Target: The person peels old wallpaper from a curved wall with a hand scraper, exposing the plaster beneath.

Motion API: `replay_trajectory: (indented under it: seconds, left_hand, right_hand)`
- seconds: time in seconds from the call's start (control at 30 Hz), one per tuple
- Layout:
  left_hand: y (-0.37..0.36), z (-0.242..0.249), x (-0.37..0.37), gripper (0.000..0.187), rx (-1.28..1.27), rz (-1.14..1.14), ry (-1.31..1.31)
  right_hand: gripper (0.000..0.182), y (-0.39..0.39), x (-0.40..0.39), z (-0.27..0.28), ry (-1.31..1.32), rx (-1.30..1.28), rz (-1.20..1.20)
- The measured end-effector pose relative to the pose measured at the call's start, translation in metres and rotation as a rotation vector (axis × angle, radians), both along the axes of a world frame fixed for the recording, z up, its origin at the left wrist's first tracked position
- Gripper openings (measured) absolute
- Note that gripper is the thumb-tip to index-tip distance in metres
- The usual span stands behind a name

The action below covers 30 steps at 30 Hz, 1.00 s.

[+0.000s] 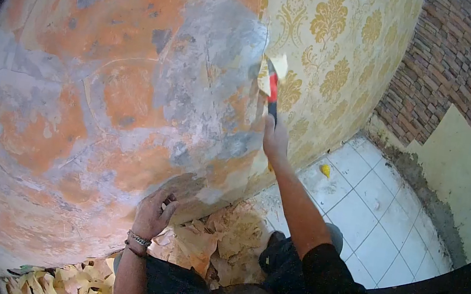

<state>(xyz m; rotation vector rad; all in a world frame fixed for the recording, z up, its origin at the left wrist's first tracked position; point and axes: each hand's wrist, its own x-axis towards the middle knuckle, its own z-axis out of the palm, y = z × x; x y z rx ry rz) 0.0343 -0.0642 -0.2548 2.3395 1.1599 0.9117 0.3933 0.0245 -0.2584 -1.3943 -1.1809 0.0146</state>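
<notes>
My right hand (275, 139) is wrapped round the dark handle of a scraper (274, 89) with a red section. The scraper's blade is at the edge of the yellow patterned wallpaper (334, 58), where a pale loose piece (278, 67) curls over it. To the left of this edge the wall (128, 88) is bare, with orange and grey patches. Low against the bare wall is my left hand (155, 214), fingers bent and partly spread, holding nothing visible. A bracelet (140, 240) circles the left wrist.
Torn wallpaper scraps (241, 233) lie along the wall's foot, with more scraps (71, 287) at the lower left. A small yellow object (325, 170) rests on the white tiled floor (376, 241). Stone-pattern covering (462, 59) is on the right wall, above a pale green section (463, 175).
</notes>
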Motion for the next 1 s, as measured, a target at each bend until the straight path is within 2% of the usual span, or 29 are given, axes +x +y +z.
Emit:
replay_trajectory:
  seconds: [0.07, 0.27, 0.37, 0.5, 0.57, 0.8, 0.87, 1.0]
  left_hand:
    - [-0.005, -0.002, -0.001, 0.033, -0.015, -0.021, -0.004]
    - [0.0, 0.005, 0.0, 0.033, -0.009, 0.016, 0.012]
    - [-0.004, 0.001, -0.001, 0.033, -0.034, 0.001, -0.021]
    - [0.0, 0.002, 0.001, 0.032, -0.003, -0.011, -0.001]
    - [-0.003, 0.006, -0.002, 0.032, -0.014, -0.005, 0.0]
    - [0.004, -0.004, 0.001, 0.032, -0.035, -0.003, 0.037]
    - [0.001, -0.002, -0.003, 0.033, -0.044, 0.007, 0.076]
    - [0.001, -0.001, -0.003, 0.033, -0.045, 0.014, 0.056]
  right_hand:
    - [0.05, 0.003, 0.003, 0.018, 0.046, -0.101, 0.04]
    - [0.048, -0.013, 0.0, 0.01, -0.006, -0.125, 0.01]
    - [0.048, 0.008, 0.011, 0.042, -0.004, -0.093, 0.022]
    - [0.049, 0.009, 0.015, 0.038, -0.029, 0.009, 0.042]
    - [0.05, 0.002, 0.019, 0.028, -0.062, -0.069, 0.006]
    - [0.05, 0.021, 0.031, 0.066, -0.101, 0.064, 0.003]
    - [0.052, 0.013, 0.042, 0.052, -0.099, -0.053, -0.021]
    - [0.051, 0.016, 0.064, 0.068, -0.142, -0.001, -0.017]
